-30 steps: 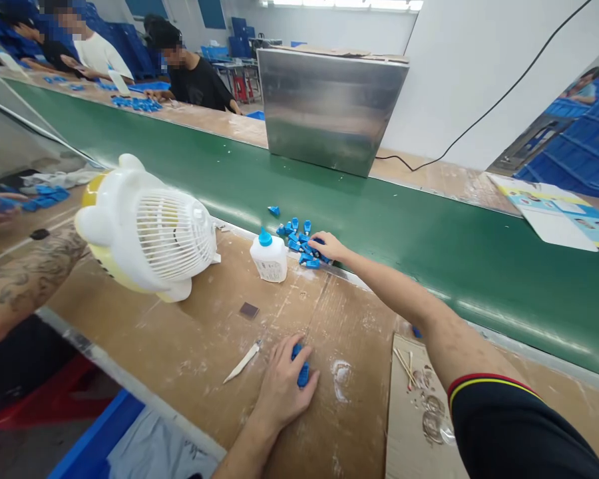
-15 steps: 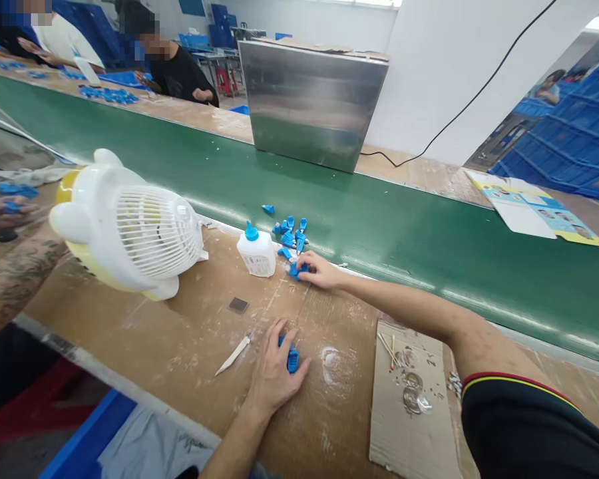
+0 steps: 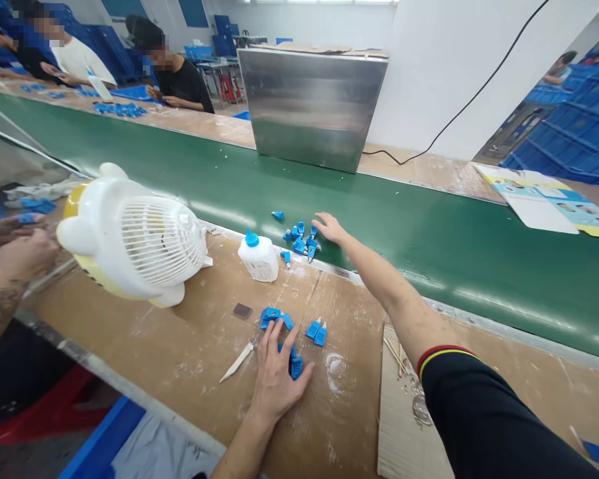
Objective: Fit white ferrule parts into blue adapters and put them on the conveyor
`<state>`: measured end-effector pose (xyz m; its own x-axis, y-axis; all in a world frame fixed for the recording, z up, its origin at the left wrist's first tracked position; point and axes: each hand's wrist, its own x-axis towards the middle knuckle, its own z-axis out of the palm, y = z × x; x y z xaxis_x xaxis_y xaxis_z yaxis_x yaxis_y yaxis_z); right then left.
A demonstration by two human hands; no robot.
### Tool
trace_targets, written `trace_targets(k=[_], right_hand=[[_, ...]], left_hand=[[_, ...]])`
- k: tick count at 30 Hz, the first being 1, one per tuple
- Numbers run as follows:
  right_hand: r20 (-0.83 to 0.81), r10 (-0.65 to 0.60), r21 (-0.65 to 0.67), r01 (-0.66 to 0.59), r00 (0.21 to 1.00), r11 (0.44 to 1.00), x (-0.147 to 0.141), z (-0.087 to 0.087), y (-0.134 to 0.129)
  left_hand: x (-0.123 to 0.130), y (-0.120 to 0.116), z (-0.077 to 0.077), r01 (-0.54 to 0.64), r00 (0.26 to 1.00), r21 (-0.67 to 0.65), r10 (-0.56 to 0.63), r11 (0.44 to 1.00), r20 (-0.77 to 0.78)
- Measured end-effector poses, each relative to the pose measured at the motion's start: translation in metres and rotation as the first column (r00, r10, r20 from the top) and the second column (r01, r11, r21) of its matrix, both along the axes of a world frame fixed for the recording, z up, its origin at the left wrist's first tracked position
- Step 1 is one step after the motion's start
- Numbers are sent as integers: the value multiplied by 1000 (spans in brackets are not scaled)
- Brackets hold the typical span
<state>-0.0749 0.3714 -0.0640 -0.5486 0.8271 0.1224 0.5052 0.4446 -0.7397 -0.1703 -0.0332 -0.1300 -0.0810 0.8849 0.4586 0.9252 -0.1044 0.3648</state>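
Note:
My left hand lies on the brown cardboard table top with its fingers spread over small blue plastic parts, partly hiding them. Just beyond its fingertips is another cluster of blue parts. Two more blue parts lie side by side to the right. Over the green belt, my right hand reaches out, fingers stretched, at the right edge of a loose pile of blue parts. Whether its fingertips touch the nearest part, I cannot tell.
A white bottle with a blue cap stands near the belt, right of a white and yellow fan. A white pointed tool and a small dark plate lie near my left hand. Cardboard holds sticks. A co-worker's hands are at left.
My right hand has moved from the table's far edge out over the belt. Blue parts now lie bare on the table beyond and right of my left hand, which stays put.

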Motion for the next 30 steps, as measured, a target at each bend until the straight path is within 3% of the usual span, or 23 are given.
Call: trace_targets(k=[3, 7, 14, 17, 20, 23, 27, 30], right_hand=[[8, 72, -21, -72, 997, 997, -16, -22, -8], [2, 228, -23, -228, 974, 973, -12, -42, -49], [-31, 531, -33, -532, 847, 846, 33, -35, -165], [-52, 536, 13, -536, 842, 844, 39, -29, -189], [-47, 403, 75, -399, 914, 914, 38, -18, -153], [-31, 180, 100, -176, 983, 979, 26, -7, -77], [-12, -59, 76, 60, 998, 995, -4, -9, 13], [5, -75, 20, 75, 997, 997, -34, -22, 41]], left_hand=[[-1, 0, 1, -8, 1000, -4, 7, 1000, -13], [-1, 1, 2, 6, 1000, -5, -6, 1000, -16], [-1, 3, 0, 10, 1000, 14, -10, 1000, 22], [-1, 2, -1, 13, 999, 16, -13, 1000, 33], [-3, 1, -2, 14, 999, -3, -14, 1000, 48], [-4, 0, -3, 38, 999, -27, -37, 999, 23], [-3, 0, -1, 20, 1000, -41, -20, 999, 8], [-3, -1, 2, 11, 1000, -43, -9, 999, 29]])
